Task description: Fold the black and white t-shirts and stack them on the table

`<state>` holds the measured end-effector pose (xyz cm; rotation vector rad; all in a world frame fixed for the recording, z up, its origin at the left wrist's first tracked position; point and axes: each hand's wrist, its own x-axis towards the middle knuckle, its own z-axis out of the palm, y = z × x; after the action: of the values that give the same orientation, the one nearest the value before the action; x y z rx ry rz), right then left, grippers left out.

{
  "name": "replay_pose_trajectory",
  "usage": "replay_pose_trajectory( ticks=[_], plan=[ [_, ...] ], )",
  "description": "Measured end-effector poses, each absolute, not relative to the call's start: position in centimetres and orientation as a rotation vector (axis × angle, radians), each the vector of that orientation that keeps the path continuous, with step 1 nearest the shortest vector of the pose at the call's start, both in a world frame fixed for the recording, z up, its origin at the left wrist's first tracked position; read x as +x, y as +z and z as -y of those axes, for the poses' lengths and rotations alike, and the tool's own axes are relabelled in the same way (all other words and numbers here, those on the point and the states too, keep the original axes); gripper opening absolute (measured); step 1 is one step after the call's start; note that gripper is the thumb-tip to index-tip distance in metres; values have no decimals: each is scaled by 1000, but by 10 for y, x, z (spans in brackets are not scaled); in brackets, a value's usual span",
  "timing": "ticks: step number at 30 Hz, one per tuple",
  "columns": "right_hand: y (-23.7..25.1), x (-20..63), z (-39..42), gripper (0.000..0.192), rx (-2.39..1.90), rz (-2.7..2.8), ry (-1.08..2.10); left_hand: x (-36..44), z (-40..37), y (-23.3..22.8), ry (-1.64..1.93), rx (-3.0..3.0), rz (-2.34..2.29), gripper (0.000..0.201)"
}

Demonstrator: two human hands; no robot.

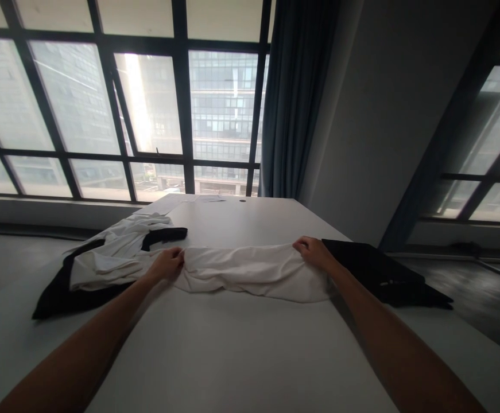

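A white garment [245, 271] lies bunched in a long strip across the middle of the white table [215, 355]. My left hand [169, 264] grips its left end with closed fingers. My right hand [314, 251] pinches its right end. Both arms reach forward over the table, and the cloth sags slightly between the two hands.
A heap of white and black clothes [107, 258] lies to the left, touching the held garment. A black garment [383, 272] rests at the right table edge. Papers [176, 202] lie at the far end near the large window [146, 103]. A dark curtain [293, 97] hangs beyond.
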<state>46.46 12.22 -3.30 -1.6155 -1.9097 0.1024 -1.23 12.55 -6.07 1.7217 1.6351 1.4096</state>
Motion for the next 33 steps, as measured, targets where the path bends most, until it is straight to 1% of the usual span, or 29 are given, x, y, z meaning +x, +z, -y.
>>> replay_pose_trajectory(
  ticks=[2,3,5,7,9,11,13,14,15,16,17,19,21,22,24,26,28,30,33],
  plan=[
    [-32,467,-123,25,-1646,1762,24,-5,-126,-57,1454,1745,-1635,28],
    [-29,468,-123,26,-1626,1642,-66,-1,-126,-52,1564,1754,-1627,27],
    [-20,469,-120,32,-1482,1387,-282,4,-123,-36,1897,1842,-1546,25],
    [-8,468,-116,37,-1286,1251,-401,7,-117,-18,2194,2037,-1374,20],
    [1,468,-109,44,-1188,1327,-313,4,-110,-8,2271,2231,-1227,16],
    [3,468,-104,56,-1226,1560,8,-4,-105,-8,2230,2266,-1212,14],
    [-1,470,-101,66,-1342,1814,476,-14,-103,-15,2165,2184,-1266,17],
    [-4,471,-100,68,-1407,1901,681,-20,-103,-19,2120,2130,-1299,18],
    [-8,472,-101,67,-1471,1964,819,-24,-104,-22,2074,2072,-1328,18],
    [-11,473,-102,64,-1534,2012,871,-27,-104,-24,2033,2018,-1352,18],
    [-14,474,-104,59,-1596,2048,833,-29,-105,-25,2001,1980,-1372,19],
    [-20,474,-109,46,-1696,2092,593,-27,-106,-25,1931,2003,-1446,22],
    [-26,471,-114,32,-1732,2121,333,-19,-106,-26,1802,2166,-1554,28],
    [-30,469,-116,28,-1733,2134,242,-13,-106,-29,1690,2274,-1603,31],
    [-38,463,-117,36,-1723,2186,176,0,-105,-38,1371,2459,-1656,39],
    [-46,456,-117,42,-1718,2261,192,14,-104,-52,1004,2567,-1641,47],
    [-51,449,-116,40,-1721,2323,194,25,-103,-64,718,2616,-1606,52],
    [-53,446,-117,34,-1746,2339,167,32,-102,-70,586,2651,-1575,49],
    [-52,447,-119,28,-1841,2306,107,33,-103,-68,581,2687,-1587,39]
  ],
)
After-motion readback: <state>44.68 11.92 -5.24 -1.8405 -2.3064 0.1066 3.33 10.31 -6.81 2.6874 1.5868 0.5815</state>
